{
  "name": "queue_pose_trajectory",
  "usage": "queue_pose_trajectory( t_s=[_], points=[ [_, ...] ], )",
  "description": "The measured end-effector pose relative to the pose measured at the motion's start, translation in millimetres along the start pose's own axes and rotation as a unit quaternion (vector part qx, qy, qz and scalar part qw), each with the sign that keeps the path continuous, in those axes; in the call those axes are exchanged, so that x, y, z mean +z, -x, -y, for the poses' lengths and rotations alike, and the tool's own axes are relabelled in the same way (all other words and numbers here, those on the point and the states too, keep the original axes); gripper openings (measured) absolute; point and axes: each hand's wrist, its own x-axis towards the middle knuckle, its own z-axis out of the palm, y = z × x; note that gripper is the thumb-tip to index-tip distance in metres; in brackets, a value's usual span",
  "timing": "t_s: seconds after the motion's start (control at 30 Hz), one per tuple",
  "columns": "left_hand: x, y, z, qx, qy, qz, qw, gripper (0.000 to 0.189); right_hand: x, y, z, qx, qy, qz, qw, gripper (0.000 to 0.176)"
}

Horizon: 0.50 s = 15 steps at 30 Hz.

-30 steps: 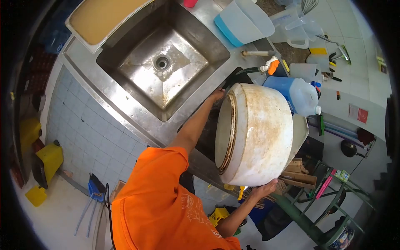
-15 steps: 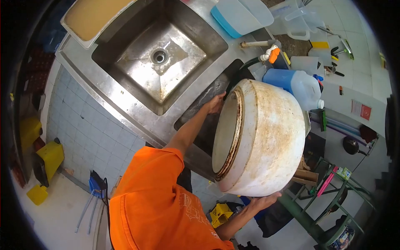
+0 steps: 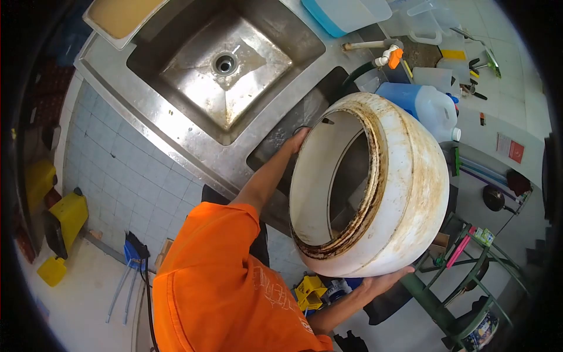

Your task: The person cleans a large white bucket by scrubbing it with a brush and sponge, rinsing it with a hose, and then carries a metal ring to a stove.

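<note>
A large white round drum (image 3: 410,176), stained with brown rust, is tilted between my hands beside the sink. Its wide mouth faces left, ringed by a crusted brown rim, and a dark round area shows inside. My left hand (image 3: 298,139) grips the drum's far left side, its fingertips partly hidden behind the edge. Under the lower right side, my right hand (image 3: 387,281) supports the drum with its palm and fingers against the wall. Behind it lies a dark wet recess (image 3: 281,132) in the steel counter.
The steel sink (image 3: 138,76) is set in the counter at upper left, near a tray of tan liquid (image 3: 123,17). An orange-handled tap (image 3: 392,57), a jug of blue liquid (image 3: 419,108) and a blue-white tub (image 3: 346,14) stand behind. A green metal frame (image 3: 434,305) is at right.
The drum has turned so its mouth faces more toward me, showing more of the inside. It has shifted slightly right, and both hands have moved with it.
</note>
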Motion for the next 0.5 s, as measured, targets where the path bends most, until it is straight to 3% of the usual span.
queue_pose_trajectory(
  t_s=[0.17, 0.23, 0.33, 0.4, 0.5],
  points=[
    [7, 8, -1, 0.022, -0.039, 0.054, 0.998, 0.044, -17, -1, -13, -0.008, 0.011, -0.031, 0.999, 0.085],
    [10, 6, 0, 0.022, -0.032, 0.069, 0.997, 0.044, -54, -9, -38, -0.068, 0.006, 0.044, 0.997, 0.086],
    [14, 8, 2, 0.021, -0.022, 0.079, 0.996, 0.044, -64, 14, -51, -0.092, -0.008, 0.069, 0.993, 0.082],
    [17, 6, 2, 0.025, -0.02, 0.081, 0.996, 0.045, -88, 20, -107, -0.071, -0.055, 0.02, 0.996, 0.082],
    [7, 1, 9, 0.044, 0.011, 0.098, 0.994, 0.044, -86, 26, -128, -0.039, -0.083, -0.072, 0.993, 0.08]
  ],
)
